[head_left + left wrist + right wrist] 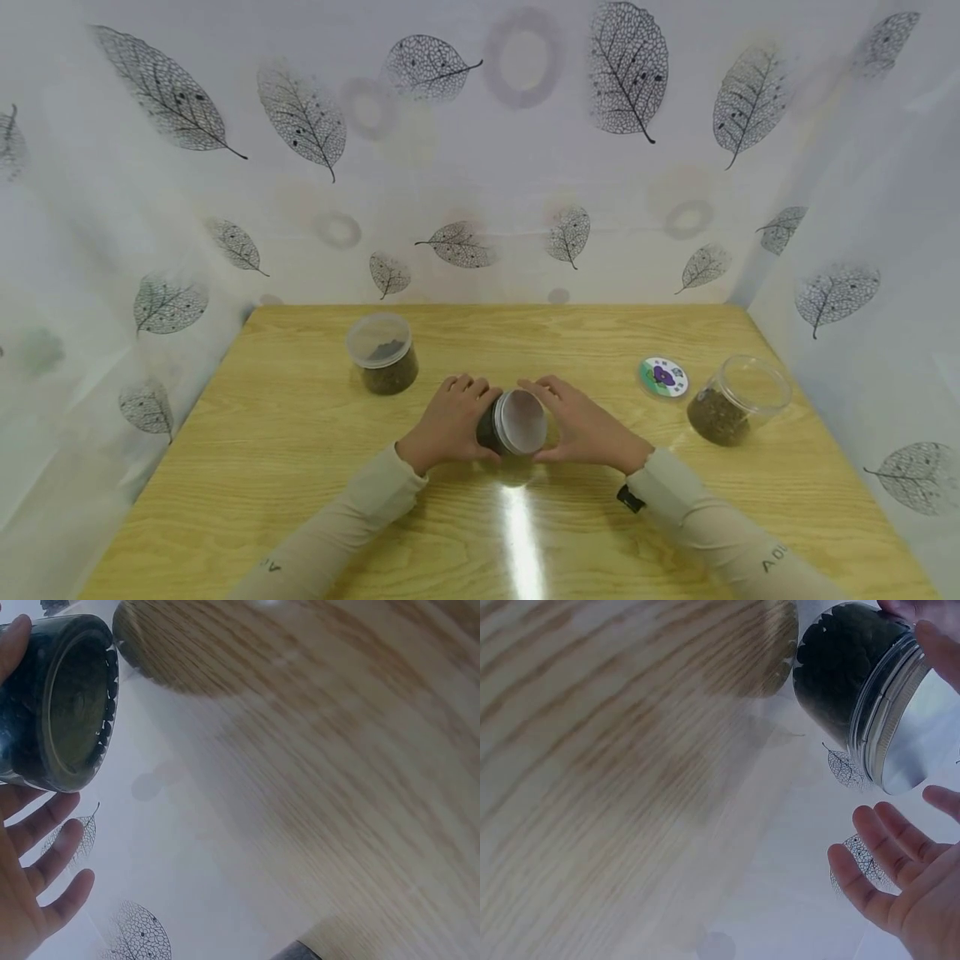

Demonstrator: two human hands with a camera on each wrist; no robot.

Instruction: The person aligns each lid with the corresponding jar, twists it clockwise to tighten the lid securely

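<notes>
A clear jar (487, 429) with dark contents is held tilted above the table, its silver lid (523, 422) toward the right. My left hand (455, 425) grips the jar body; in the left wrist view the thumb lies on its side and the jar's base (79, 705) faces that camera. At the lid is my right hand (588, 427), with thumb and forefinger on opposite sides of its rim. The right wrist view shows the other fingers (866, 889) spread apart from the lid.
A jar with a translucent lid (378, 337) and dark contents stands at the back left. Toward the right edge is another clear jar (720, 417), partly filled with brown bits. Beside it lies a round disc with a purple flower picture (663, 377). Leaf-patterned curtains surround the wooden table (300, 467).
</notes>
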